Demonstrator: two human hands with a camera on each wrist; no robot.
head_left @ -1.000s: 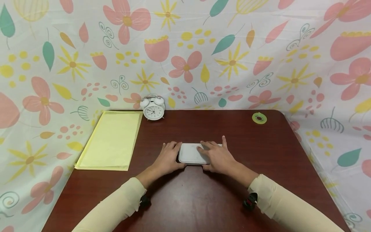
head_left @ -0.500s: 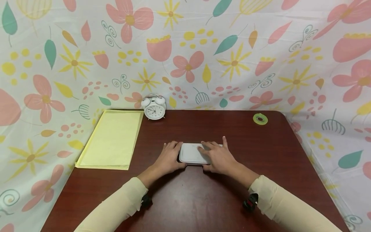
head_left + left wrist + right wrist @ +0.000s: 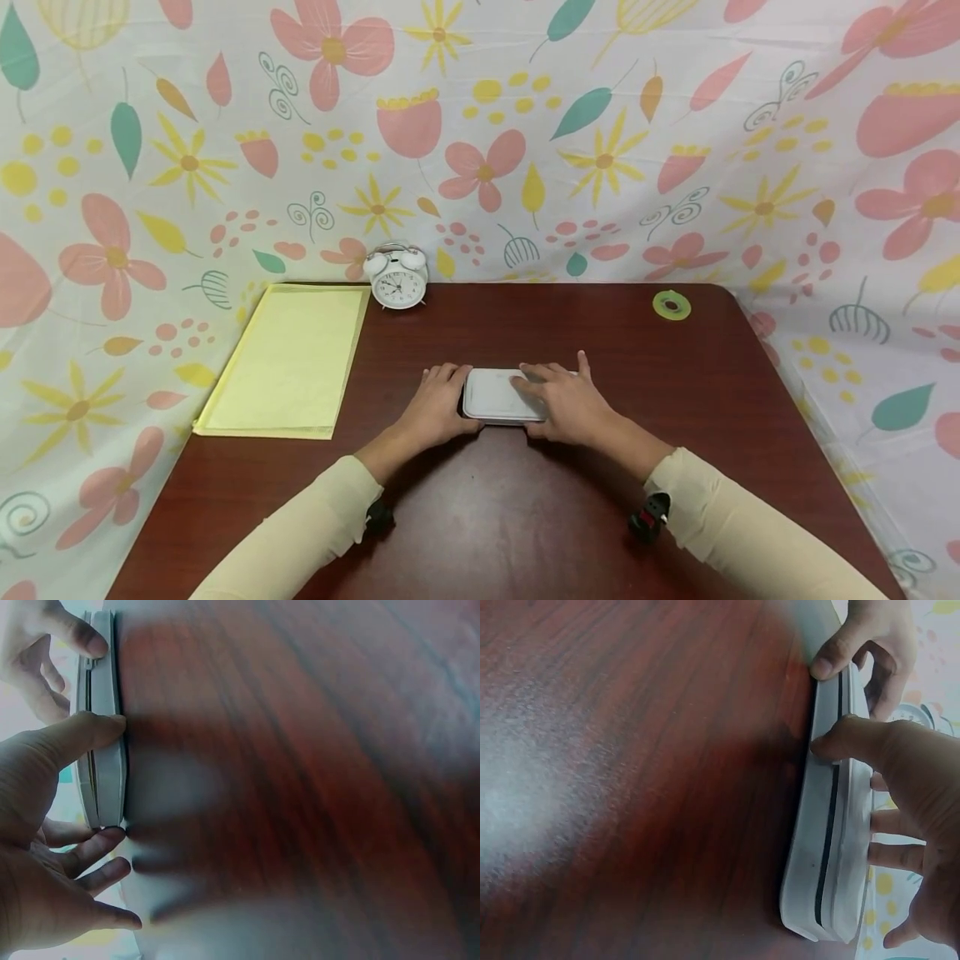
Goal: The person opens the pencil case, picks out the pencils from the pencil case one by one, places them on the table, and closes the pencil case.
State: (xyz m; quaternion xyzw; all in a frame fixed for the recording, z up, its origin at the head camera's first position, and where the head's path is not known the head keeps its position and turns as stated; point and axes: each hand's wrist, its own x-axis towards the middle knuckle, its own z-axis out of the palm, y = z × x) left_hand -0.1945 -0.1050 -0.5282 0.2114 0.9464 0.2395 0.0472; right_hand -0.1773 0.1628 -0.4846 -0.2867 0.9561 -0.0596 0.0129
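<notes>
A flat white case [image 3: 491, 393] with rounded corners lies on the dark red-brown table. My left hand [image 3: 435, 407] holds its left end, with the thumb on the front side and the other fingers round the end. On the right, my right hand [image 3: 566, 404] grips the case with its thumb on the front wall and fingers over the lid; the little finger sticks up. A dark seam runs along the case [image 3: 826, 855] in the right wrist view, and the lid looks down. In the left wrist view, a small clasp [image 3: 90, 664] shows by the right thumb.
A yellow zip folder [image 3: 285, 362] lies at the left of the table [image 3: 480, 517]. At the back edge stands a white twin-bell alarm clock [image 3: 398, 283]. A roll of green-yellow tape [image 3: 671, 306] lies at the back right. A flower-patterned curtain [image 3: 480, 108] hangs behind.
</notes>
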